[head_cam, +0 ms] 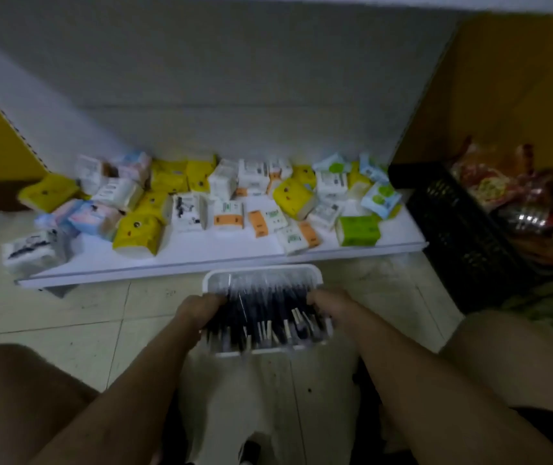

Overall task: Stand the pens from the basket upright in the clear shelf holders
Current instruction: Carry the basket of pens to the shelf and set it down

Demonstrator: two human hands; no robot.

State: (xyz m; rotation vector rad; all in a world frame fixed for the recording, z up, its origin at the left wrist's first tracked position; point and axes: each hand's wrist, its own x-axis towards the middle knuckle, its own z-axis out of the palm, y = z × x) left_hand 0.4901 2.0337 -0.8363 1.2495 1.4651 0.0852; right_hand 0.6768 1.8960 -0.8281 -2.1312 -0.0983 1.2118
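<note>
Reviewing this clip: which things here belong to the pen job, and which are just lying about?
Job: white plastic basket, dark pens, left hand, right hand.
Lying about: colourful tissue packs, low white shelf, black plastic crate, red snack packets.

The low shelf (201, 253) is crowded with tissue packs (293, 198), bare only along its front edge (broadest near the middle). A black crate (463, 236) walls off the right; floor tiles (67, 307) left of the basket (261, 271) lie open.
</note>
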